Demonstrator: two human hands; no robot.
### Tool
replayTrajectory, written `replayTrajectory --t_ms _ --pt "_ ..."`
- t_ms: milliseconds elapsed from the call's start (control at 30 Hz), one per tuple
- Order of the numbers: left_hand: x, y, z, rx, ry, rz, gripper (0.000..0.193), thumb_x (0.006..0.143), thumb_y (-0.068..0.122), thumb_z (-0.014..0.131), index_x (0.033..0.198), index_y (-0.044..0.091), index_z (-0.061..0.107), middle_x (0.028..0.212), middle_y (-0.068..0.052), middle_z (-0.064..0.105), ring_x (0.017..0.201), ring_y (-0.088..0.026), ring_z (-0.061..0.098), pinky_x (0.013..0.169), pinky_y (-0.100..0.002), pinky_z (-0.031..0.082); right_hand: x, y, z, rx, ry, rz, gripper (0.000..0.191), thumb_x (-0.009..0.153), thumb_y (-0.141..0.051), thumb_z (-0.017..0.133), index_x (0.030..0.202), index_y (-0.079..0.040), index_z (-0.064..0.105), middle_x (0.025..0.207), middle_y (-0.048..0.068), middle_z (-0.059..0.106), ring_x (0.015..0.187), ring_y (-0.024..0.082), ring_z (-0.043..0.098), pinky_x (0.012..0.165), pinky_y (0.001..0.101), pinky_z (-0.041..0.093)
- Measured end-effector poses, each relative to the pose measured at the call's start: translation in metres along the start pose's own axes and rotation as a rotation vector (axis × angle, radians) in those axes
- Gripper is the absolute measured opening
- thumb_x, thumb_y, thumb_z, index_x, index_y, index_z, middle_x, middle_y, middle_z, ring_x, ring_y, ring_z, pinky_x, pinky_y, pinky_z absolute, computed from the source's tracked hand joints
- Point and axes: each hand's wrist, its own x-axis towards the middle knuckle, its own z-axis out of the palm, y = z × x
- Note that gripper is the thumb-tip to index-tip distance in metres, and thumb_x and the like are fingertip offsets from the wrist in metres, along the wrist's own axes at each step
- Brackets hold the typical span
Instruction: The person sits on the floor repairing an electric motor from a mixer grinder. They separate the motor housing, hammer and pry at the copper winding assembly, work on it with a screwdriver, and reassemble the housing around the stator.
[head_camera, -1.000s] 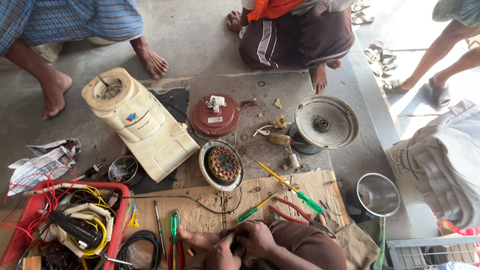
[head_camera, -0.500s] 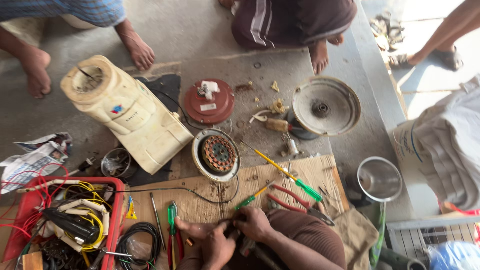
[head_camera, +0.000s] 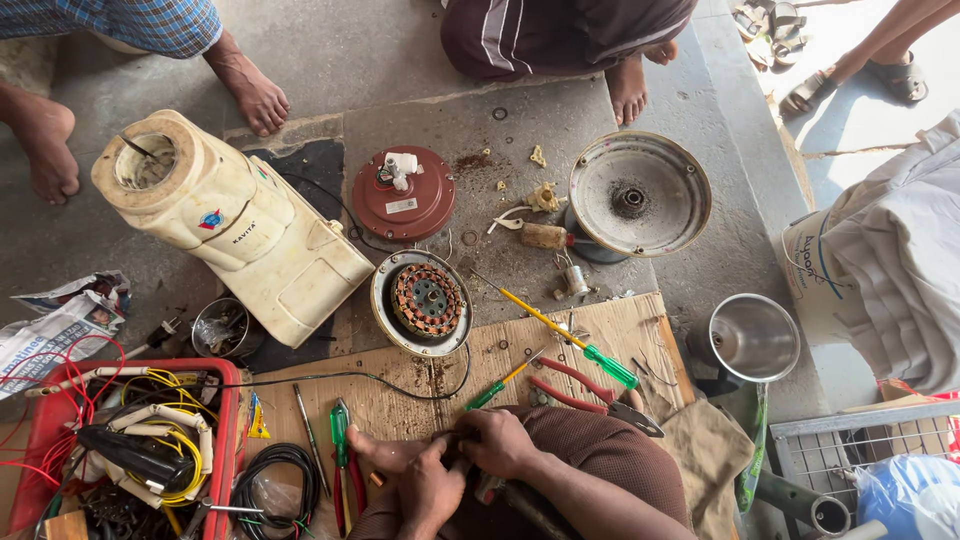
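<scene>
My left hand (head_camera: 428, 488) and my right hand (head_camera: 497, 441) are pressed together low in the view, over my brown-clad knee. Their fingers close on the end of a thin black wire (head_camera: 400, 383). The wire runs across the cardboard sheet (head_camera: 610, 335) to a round fan motor with copper windings (head_camera: 421, 300). What sits between my fingertips is hidden. Red-handled pliers (head_camera: 590, 392) and a small green-handled screwdriver (head_camera: 500, 385) lie just beyond my right hand.
A cream plastic housing (head_camera: 235, 225), a red motor cover (head_camera: 403, 194) and a grey metal dish (head_camera: 638, 195) lie on the concrete. A red crate of wires (head_camera: 225, 440) is at left, a steel funnel (head_camera: 752, 338) at right. Other people's bare feet (head_camera: 255, 95) are at the far edge.
The view has tilted so everything sits higher in the frame. My hands have stayed together at the wire's end, shifting only slightly.
</scene>
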Motion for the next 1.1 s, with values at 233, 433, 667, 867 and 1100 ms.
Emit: replayTrajectory --t_ms 233,433,667,867,1100 --pt "-0.001 -0.002 0.003 -0.004 0.001 -0.014 0.038 0.082 0.039 0.075 0.117 0.025 0.073 0.098 -0.013 0.078 0.097 -0.034 0.074 0.085 -0.045 0.058 0.003 0.008 0.0 0.067 -0.024 0.055 0.032 0.079 -0.016 0.076 0.109 -0.009 0.073 0.101 0.01 0.079 0.096 0.024 0.077 0.086 0.0364 0.06" --pt "0.008 -0.019 0.018 0.028 0.019 0.04 0.042 0.08 0.042 0.076 0.119 0.027 0.072 0.097 -0.016 0.077 0.098 -0.037 0.074 0.085 -0.048 0.057 -0.002 0.013 0.001 0.079 -0.016 0.029 0.03 0.08 -0.02 0.079 0.107 -0.009 0.075 0.1 0.012 0.078 0.095 0.026 0.076 0.085 0.0377 0.06" --pt "0.001 -0.015 0.017 0.071 0.043 0.021 0.036 0.084 0.045 0.074 0.115 0.027 0.074 0.097 -0.014 0.079 0.097 -0.038 0.073 0.085 -0.049 0.057 -0.004 0.02 0.005 0.101 0.0 0.085 0.025 0.079 -0.02 0.081 0.1 -0.008 0.076 0.096 0.011 0.078 0.09 0.024 0.076 0.082 0.0366 0.06" --pt "-0.01 0.004 0.004 -0.022 0.041 0.001 0.037 0.081 0.038 0.075 0.116 0.028 0.074 0.096 -0.013 0.078 0.096 -0.036 0.074 0.084 -0.046 0.058 0.0 0.023 0.002 0.104 -0.034 0.109 0.024 0.073 -0.019 0.083 0.094 -0.009 0.076 0.089 0.006 0.078 0.084 0.019 0.077 0.078 0.0341 0.061" --pt "-0.008 0.004 0.007 -0.009 0.044 0.028 0.035 0.082 0.037 0.075 0.114 0.026 0.075 0.097 -0.012 0.078 0.096 -0.033 0.075 0.084 -0.044 0.058 0.001 0.024 0.001 0.08 -0.035 0.136 0.025 0.07 -0.02 0.086 0.087 -0.007 0.072 0.08 0.006 0.074 0.075 0.018 0.072 0.072 0.0349 0.059"
